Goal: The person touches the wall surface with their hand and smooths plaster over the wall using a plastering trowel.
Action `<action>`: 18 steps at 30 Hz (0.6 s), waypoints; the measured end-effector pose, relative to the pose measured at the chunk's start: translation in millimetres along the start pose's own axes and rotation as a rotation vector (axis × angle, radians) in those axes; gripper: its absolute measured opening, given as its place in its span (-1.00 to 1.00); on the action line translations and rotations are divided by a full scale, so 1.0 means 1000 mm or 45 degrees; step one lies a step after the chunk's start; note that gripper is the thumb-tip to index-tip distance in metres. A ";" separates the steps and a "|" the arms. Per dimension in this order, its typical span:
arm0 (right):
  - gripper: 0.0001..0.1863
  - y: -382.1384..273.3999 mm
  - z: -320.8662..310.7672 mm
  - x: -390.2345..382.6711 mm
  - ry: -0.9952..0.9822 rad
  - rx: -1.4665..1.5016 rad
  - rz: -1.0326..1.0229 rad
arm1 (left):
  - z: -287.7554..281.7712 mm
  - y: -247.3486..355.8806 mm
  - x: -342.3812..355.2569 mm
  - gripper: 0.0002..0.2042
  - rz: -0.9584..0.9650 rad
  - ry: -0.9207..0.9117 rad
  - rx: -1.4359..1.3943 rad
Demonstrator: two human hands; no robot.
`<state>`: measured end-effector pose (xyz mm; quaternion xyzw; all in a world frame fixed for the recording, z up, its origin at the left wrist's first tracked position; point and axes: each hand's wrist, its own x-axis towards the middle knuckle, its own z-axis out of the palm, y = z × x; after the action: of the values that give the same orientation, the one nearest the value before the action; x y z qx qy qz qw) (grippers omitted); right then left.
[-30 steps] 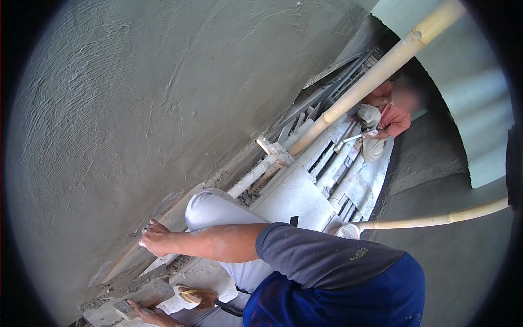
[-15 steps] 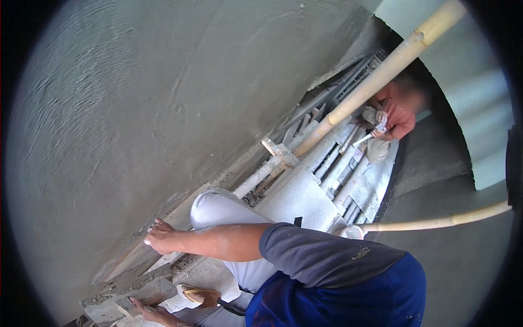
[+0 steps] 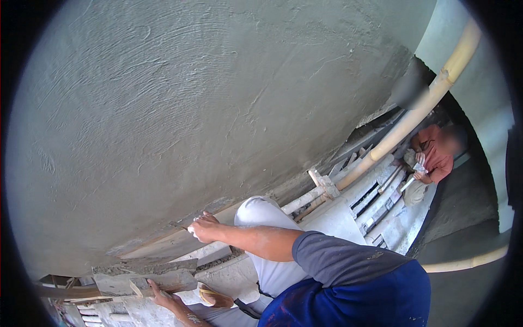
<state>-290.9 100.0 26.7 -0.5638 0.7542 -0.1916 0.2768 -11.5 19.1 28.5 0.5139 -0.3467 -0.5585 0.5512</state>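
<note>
Right hand (image 3: 202,229) pinches what looks like a trowel against the wall (image 3: 190,109); left hand (image 3: 163,297) grips the board (image 3: 147,280) below it. Keep strokes flat, even.

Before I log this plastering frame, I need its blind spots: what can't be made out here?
All in the head view:
- Right hand: the tool at the wall is hidden inside the fist.
- Left hand: partly under the mortar board, grip unclear.
- Sandal: foot half covered by the white trouser leg.
- Second person's hands: too small, objects unclear.

Even daylight, soft shadows, sharp centre, fisheye-bent dark rim.
</note>
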 end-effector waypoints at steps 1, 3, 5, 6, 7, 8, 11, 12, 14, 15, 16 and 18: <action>-0.77 0.001 0.001 -0.001 -0.002 -0.010 0.001 | 0.001 0.003 -0.002 -0.43 -0.063 -0.008 -0.012; -0.77 0.004 0.004 0.000 0.026 -0.044 0.002 | 0.002 0.006 -0.004 -0.43 -0.127 -0.022 -0.026; -0.77 0.009 0.007 0.001 0.060 -0.040 0.007 | 0.002 0.005 -0.002 -0.41 -0.124 -0.013 -0.025; -0.77 0.011 0.009 0.000 0.093 -0.033 0.009 | 0.004 0.006 -0.004 -0.41 -0.135 -0.025 -0.016; -0.77 0.013 0.012 -0.001 0.095 -0.026 0.028 | 0.007 0.008 -0.006 -0.41 -0.121 -0.001 -0.011; -0.79 0.006 0.008 -0.003 0.085 -0.007 0.022 | 0.006 0.011 -0.007 -0.40 -0.101 0.037 -0.003; -0.80 -0.004 -0.002 -0.006 0.062 0.018 0.021 | 0.000 0.010 -0.001 -0.37 -0.067 0.025 0.009; -0.79 -0.004 -0.004 -0.006 0.047 0.015 0.012 | 0.003 0.010 -0.004 -0.37 -0.076 0.016 0.022; -0.78 -0.004 -0.006 -0.006 0.046 0.031 0.024 | 0.009 0.013 -0.008 -0.34 -0.091 0.024 0.072; -0.77 -0.004 -0.006 -0.006 0.046 0.036 0.021 | 0.007 0.010 -0.005 -0.34 -0.094 0.019 0.086; -0.77 -0.004 -0.006 -0.006 0.045 0.048 0.030 | 0.003 0.004 0.001 -0.34 -0.086 0.025 0.107; -0.76 -0.002 -0.006 -0.006 0.037 0.074 0.027 | 0.002 -0.001 0.004 -0.34 -0.084 0.018 0.141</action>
<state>-291.3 105.3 33.9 -0.5446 0.7582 -0.2185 0.2843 -12.9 15.0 27.4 0.5587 -0.3560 -0.5527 0.5055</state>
